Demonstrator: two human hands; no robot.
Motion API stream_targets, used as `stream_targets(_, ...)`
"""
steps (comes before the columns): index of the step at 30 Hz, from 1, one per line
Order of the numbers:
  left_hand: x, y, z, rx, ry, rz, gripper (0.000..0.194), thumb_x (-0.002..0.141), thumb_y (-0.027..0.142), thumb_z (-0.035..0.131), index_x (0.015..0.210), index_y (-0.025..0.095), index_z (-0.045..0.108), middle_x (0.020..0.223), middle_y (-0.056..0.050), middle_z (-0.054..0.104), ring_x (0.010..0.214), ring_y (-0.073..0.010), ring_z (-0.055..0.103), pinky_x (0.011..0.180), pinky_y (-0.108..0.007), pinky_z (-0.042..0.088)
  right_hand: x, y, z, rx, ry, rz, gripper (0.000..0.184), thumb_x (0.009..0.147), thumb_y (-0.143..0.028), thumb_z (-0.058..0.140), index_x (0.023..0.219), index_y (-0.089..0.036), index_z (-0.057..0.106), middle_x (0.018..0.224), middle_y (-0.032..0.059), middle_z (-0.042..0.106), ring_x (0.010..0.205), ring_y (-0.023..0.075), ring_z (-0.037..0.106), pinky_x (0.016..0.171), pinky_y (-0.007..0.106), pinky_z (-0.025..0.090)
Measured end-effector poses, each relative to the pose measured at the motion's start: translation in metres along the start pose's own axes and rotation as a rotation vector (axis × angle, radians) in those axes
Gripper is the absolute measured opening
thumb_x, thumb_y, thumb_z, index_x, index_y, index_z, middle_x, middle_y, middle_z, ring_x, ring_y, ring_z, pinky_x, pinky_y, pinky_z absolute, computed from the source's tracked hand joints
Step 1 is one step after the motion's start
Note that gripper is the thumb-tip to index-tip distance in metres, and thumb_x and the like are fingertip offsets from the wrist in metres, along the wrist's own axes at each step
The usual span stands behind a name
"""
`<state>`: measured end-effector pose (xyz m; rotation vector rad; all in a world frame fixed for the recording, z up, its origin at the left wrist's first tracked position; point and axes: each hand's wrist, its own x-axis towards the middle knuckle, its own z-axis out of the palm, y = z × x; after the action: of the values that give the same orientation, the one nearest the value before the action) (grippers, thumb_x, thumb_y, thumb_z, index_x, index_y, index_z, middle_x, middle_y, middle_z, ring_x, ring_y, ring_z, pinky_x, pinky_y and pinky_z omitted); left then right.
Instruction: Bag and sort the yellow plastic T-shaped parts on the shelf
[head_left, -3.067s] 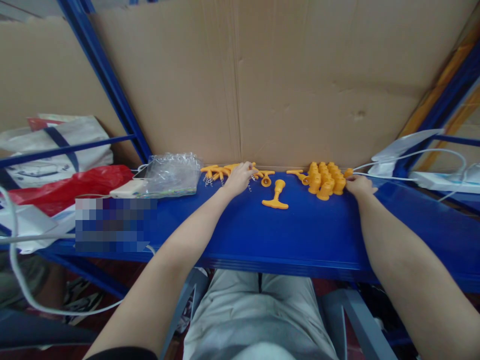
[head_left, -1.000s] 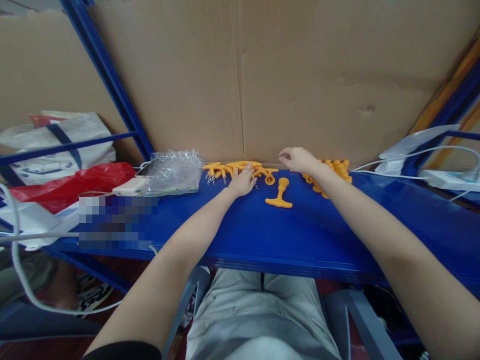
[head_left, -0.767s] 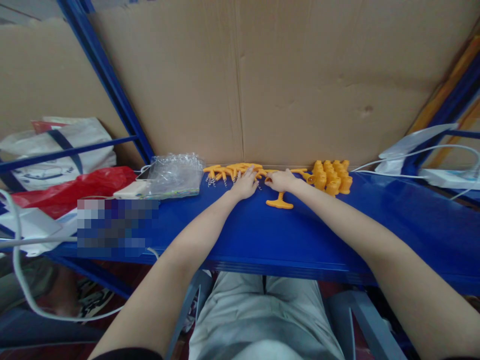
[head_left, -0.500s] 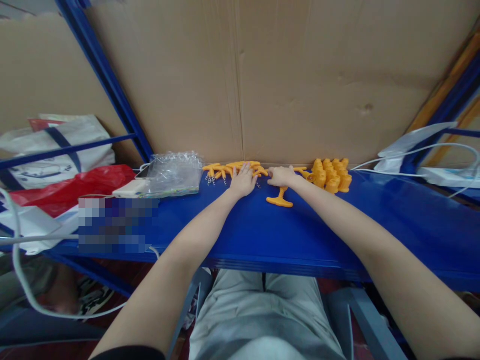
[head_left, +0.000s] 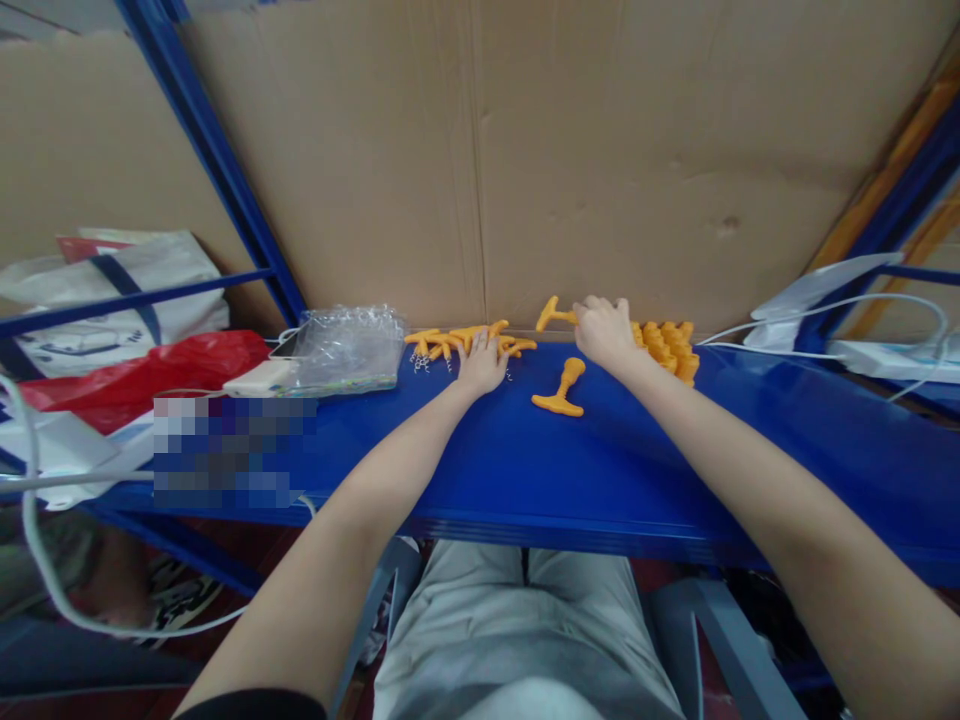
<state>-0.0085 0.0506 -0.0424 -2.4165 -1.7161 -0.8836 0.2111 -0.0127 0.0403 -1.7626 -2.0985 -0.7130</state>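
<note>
My right hand (head_left: 604,330) is closed around an orange T-handled corkscrew (head_left: 552,315) and lifts it off the shelf. Its crossbar sticks out to the left; the other end is hidden by the fingers. Fingers spread, my left hand (head_left: 482,364) rests on a pile of orange corkscrews (head_left: 427,342) with T-shaped handles and metal spirals. Between the hands lies another orange T-shaped piece (head_left: 560,392), with a thick round end and no metal spiral in sight. Just right of my right hand stand several orange sleeve-like pieces (head_left: 679,350) in rows, partly covered by that hand.
Work takes place on a blue metal shelf (head_left: 510,470) with a cardboard wall (head_left: 585,150) behind. Clear plastic bags (head_left: 349,350) lie at left, near a red bag (head_left: 187,365) and white cables. A white power strip (head_left: 892,358) sits at right.
My right hand has moved right and up from beside the pile, with the corkscrew now raised in it. My left hand has shifted slightly left and down, still on the pile.
</note>
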Motion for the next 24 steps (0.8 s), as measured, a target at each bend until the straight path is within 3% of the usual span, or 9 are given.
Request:
stream_targets(5,-0.006,0.009,-0.007,0.072,-0.036,0.039,0.043,0.099,0.033,0.045,0.138,0.020,0.057,0.168,-0.018,0.027,0.157,-0.0366,0.021,0.121,-0.071,0.018,-0.009,0.017,0.005,-0.016,0.111,-0.047,0.046,0.092,-0.010,0.034,0.127,-0.010,0.065,0.123,0.0212,0.065,0.113,0.0339,0.055,0.099,0.052,0.033)
stream_targets(12,-0.011,0.018,-0.016,0.128,-0.035,0.151,0.036,0.098,0.023,0.045,0.129,0.023,0.063,0.167,-0.013,0.031,0.156,-0.0335,0.024,0.121,-0.071,0.019,-0.015,0.012,0.007,-0.009,0.108,-0.125,0.042,0.092,-0.012,0.038,0.125,-0.012,0.064,0.112,0.0179,0.069,0.107,0.0316,0.057,0.111,0.056,0.024)
stream_targets(19,-0.013,0.038,-0.034,0.133,0.136,0.358,0.056,0.099,0.019,0.038,0.155,0.021,0.038,0.169,-0.014,0.028,0.158,-0.0289,0.018,0.126,-0.064,0.007,-0.018,0.007,0.009,0.043,0.180,-0.244,0.050,0.093,-0.015,0.039,0.139,-0.013,0.058,0.115,0.0174,0.069,0.109,0.0323,0.055,0.113,0.059,0.020)
stream_targets(22,-0.015,0.047,-0.039,0.150,0.154,0.416,0.054,0.100,0.020,0.039,0.154,0.022,0.040,0.164,-0.014,0.037,0.157,-0.0298,0.022,0.126,-0.064,0.002,-0.018,0.005,0.009,0.062,0.204,-0.299,0.049,0.097,-0.016,0.034,0.140,-0.016,0.058,0.118,0.0158,0.068,0.112,0.0299,0.055,0.114,0.057,0.019)
stream_targets(24,-0.015,0.050,-0.040,0.146,0.180,0.428,0.046,0.101,0.020,0.038,0.146,0.019,0.049,0.154,-0.016,0.051,0.153,-0.0298,0.034,0.127,-0.064,0.003,-0.019,0.004,0.009,0.077,0.214,-0.332,0.048,0.098,-0.016,0.034,0.139,-0.019,0.059,0.118,0.0145,0.069,0.113,0.0293,0.054,0.114,0.057,0.020)
